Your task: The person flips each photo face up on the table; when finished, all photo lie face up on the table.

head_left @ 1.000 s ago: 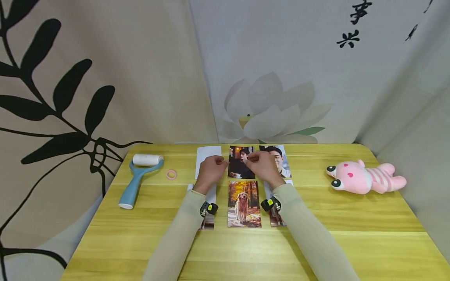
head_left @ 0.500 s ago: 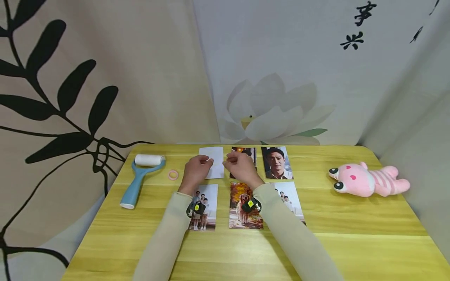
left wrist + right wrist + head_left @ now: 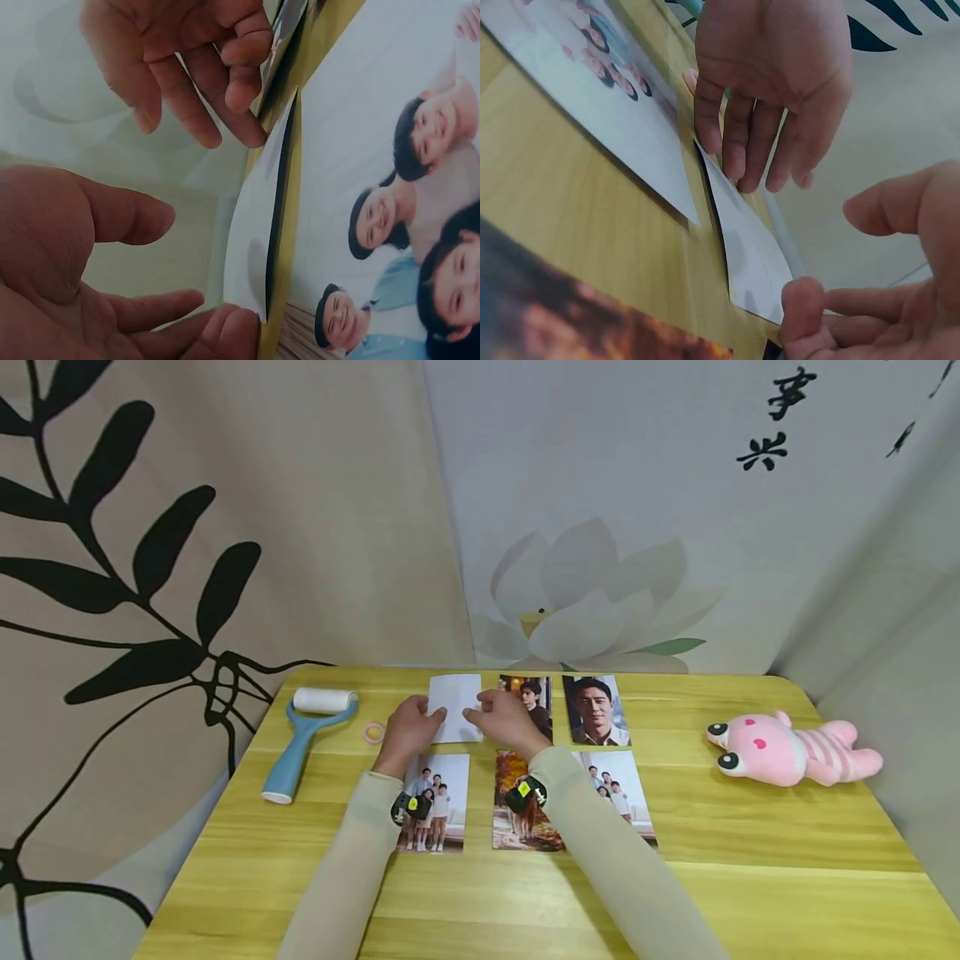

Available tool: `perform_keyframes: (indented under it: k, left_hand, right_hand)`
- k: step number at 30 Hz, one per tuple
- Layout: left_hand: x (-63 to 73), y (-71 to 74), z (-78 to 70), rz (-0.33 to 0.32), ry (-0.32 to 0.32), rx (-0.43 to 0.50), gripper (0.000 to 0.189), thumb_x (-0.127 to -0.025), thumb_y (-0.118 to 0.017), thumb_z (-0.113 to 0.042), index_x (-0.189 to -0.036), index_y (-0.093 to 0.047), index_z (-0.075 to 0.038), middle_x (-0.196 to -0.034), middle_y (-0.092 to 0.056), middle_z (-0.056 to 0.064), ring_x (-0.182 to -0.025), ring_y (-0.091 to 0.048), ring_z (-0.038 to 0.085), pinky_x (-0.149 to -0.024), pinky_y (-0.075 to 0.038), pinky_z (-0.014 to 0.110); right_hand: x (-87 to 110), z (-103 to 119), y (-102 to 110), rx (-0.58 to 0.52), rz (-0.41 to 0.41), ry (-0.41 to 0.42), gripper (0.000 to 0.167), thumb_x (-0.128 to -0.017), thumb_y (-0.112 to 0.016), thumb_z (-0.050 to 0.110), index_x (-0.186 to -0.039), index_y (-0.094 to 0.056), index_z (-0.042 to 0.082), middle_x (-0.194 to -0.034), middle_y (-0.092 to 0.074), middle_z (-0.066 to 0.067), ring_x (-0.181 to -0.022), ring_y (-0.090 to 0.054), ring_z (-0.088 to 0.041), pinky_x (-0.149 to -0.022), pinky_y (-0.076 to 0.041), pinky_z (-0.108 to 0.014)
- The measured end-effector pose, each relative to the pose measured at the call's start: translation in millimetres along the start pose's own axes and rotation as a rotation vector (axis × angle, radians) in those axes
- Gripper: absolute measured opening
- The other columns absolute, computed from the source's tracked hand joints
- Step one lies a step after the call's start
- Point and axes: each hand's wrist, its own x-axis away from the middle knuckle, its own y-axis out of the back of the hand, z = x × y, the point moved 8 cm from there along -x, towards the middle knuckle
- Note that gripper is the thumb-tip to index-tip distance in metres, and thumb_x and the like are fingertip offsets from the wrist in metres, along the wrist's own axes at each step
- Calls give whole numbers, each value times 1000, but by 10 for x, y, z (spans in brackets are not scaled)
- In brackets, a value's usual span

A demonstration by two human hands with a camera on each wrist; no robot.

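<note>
A blank white card [image 3: 454,697], seemingly face down, lies at the back left of two rows of photos. My left hand [image 3: 408,735] is at its left edge, fingertips touching it in the left wrist view [image 3: 232,330]. On the opposite side, my right hand [image 3: 512,723] has its fingers by the right edge. Both thumbs stand apart from the card. Beyond the right hand is a photo of a person in dark clothes [image 3: 538,714], partly covered. A family photo [image 3: 442,810] lies below the card. My right forearm partly hides a dog photo [image 3: 513,831].
At the back right lies a portrait photo [image 3: 596,710], with a second family photo [image 3: 626,789] below it. A blue lint roller [image 3: 292,756] and a small pink ring [image 3: 373,732] lie left. A pink plush toy [image 3: 780,749] rests right. Curtains back the wooden table [image 3: 750,893].
Both hands have moved left from the photo of the person in dark clothes to the white card, and have lowered to its edges. The portrait photo at the right has come fully into view.
</note>
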Motion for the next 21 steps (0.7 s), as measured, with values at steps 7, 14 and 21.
perform_keyframes:
  k: [7,14,21]
  left_hand:
    - [-10,-17,10,7,-4,-3,58,-103,-66,-30,-150,-53,2,-148,-60,25,-139,-57,40,-117,-45,53]
    - [-17,-13,26,4,-3,-5,61,-97,-75,-25,-148,-56,1,-149,-61,22,-138,-58,39,-116,-47,52]
    - [-29,-42,6,-3,-41,-85,58,-96,-77,-25,-144,-60,2,-141,-66,22,-131,-62,38,-111,-49,53]
  right_hand:
    - [0,1,-52,-26,11,-8,64,-103,-68,35,-154,-51,0,-152,-58,-22,-139,-58,-37,-111,-52,-51]
    - [-5,5,-71,-84,-6,-31,61,-103,-69,33,-153,-53,2,-146,-63,-21,-134,-62,-36,-107,-55,-51]
    - [-23,74,-122,-61,-50,13,57,-103,-68,28,-150,-55,-1,-138,-68,-21,-130,-65,-35,-106,-55,-50]
